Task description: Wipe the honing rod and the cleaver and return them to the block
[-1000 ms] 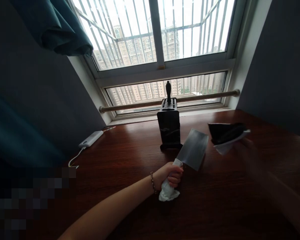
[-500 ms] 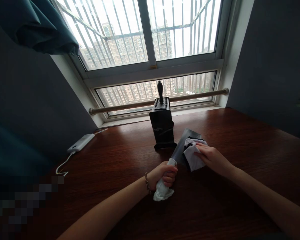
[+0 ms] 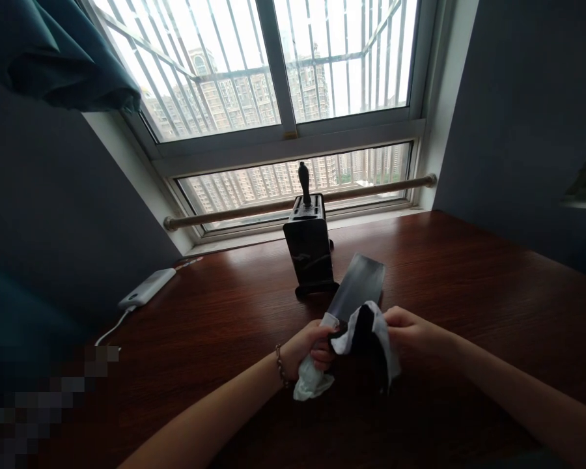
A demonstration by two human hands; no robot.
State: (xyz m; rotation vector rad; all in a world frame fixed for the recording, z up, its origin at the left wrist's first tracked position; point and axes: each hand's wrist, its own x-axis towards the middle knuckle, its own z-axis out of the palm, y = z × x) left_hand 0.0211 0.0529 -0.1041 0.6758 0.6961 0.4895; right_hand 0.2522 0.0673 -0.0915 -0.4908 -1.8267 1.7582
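Holding the cleaver by its wrapped handle in the left grip, with fingers curled fully round and pale wrapping spilling out below. Pinching the bunched black-and-white cloth in the right grip, with thumb and fingers drawn together at its right side. Hard to say whether touching the left thumb with the cloth's other end.

Best, by judgement, to brace the handle firmly before laying cloth on metal; to fold it into a thick, flat pad, without a loose flap to hide the edge; to press lightly and stroke from spine outward, never with bare skin against the edge. Worth watching the dangling lower part, and any slip of the wrapping.

Located ahead of the left grip, over the tabletop, just right of the black knife block; impossible to tell if resting or raised. Pointing away, toward the window, slanting rightward. Stretching lengthwise from handle, near and left, to squared end, far and right. Turned broad face up, with the cutting edge probably on the right.
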